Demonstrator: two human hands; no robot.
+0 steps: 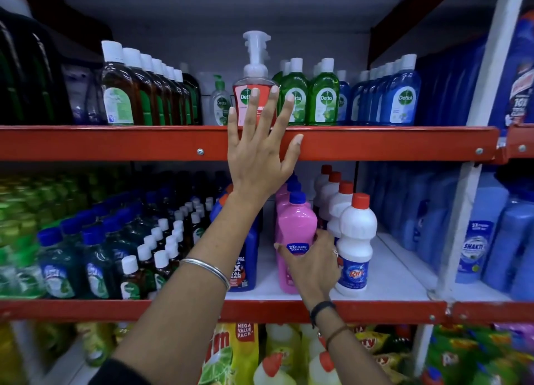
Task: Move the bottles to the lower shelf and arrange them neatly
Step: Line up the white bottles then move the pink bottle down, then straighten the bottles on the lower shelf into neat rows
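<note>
- The pink bottle (296, 234) stands on the lower shelf (384, 280), front of its row, beside white bottles (357, 240).
- Right hand (313, 266) grip clasps it low, likely squaring it up.
- Left hand (260, 156), fingers spread and released, reaches the red pump bottle (254, 95) above.

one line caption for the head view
Left hand spread on red Dettol pump bottle; right hand grips pink bottle below.

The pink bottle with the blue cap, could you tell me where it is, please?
In the head view, the pink bottle stands on the middle shelf, right of centre, gripped by the right hand, left of the white red-capped bottles.
</note>
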